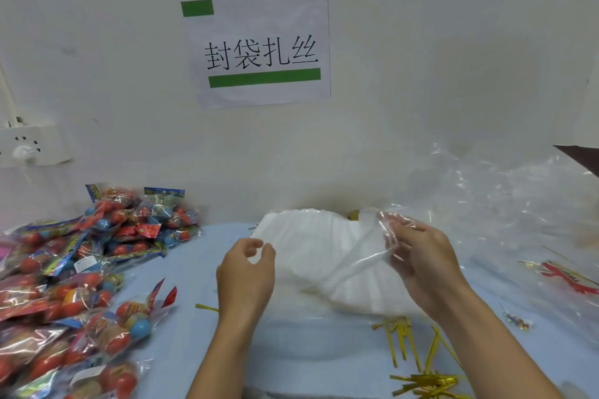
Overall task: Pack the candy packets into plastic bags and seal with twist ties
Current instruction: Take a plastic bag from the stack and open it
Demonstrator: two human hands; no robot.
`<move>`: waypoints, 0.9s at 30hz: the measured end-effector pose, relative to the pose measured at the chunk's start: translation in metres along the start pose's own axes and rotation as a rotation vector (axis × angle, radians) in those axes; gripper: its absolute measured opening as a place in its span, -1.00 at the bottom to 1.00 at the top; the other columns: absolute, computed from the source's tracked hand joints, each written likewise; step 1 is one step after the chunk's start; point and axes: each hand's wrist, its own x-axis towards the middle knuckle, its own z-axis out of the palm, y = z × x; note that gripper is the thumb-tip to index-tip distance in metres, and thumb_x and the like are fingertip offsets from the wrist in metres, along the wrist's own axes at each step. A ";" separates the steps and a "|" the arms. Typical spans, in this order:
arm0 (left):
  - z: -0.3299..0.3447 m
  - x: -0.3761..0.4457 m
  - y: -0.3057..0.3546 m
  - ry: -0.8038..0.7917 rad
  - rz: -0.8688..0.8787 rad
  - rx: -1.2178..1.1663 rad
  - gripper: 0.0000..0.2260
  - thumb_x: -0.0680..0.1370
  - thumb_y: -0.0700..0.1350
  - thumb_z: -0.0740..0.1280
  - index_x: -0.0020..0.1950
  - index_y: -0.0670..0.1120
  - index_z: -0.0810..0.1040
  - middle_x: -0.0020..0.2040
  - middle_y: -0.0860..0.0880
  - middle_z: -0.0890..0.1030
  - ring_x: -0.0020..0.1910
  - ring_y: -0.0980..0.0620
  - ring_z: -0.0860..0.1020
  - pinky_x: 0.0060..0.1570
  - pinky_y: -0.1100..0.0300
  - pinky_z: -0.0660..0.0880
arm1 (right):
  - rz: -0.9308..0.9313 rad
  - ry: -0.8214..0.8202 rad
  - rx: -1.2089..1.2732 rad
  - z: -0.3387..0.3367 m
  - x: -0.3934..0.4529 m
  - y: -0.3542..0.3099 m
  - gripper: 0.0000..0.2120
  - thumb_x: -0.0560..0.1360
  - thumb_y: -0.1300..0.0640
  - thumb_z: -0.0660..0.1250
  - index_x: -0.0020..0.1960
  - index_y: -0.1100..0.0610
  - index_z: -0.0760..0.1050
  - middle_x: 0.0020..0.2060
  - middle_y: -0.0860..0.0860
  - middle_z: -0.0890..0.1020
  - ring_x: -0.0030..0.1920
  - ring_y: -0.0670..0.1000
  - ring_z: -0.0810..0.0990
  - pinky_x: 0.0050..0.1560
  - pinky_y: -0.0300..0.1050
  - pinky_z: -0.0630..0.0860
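A clear plastic bag [359, 266] stretches above a white stack of plastic bags [311, 236] at the table's middle. My right hand [418, 259] pinches the bag's upper end between thumb and fingers. My left hand [246, 272] hovers left of the stack, fingers curled, thumb and forefinger close together at the stack's left edge; whether it holds anything I cannot tell. Candy packets [74, 272] with red and blue balls lie piled on the left. Gold twist ties [421, 356] lie scattered at the front right.
The table wears a light blue cloth [181, 317]. Crumpled clear plastic [505, 204] heaps at the back right against the wall. A paper sign [259, 48] hangs on the wall, and a white power socket [26, 146] sits at the left.
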 end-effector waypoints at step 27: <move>0.009 0.001 -0.009 -0.205 0.001 0.023 -0.68 0.53 -0.11 0.42 -0.38 -0.08 0.41 -0.53 0.11 0.45 -0.53 0.15 0.39 -0.51 0.40 0.29 | -0.032 0.393 -0.276 -0.029 0.018 0.002 -0.76 0.52 0.10 0.37 -0.20 0.26 0.52 -0.30 0.09 0.52 -0.33 0.06 0.42 -0.24 -0.07 0.37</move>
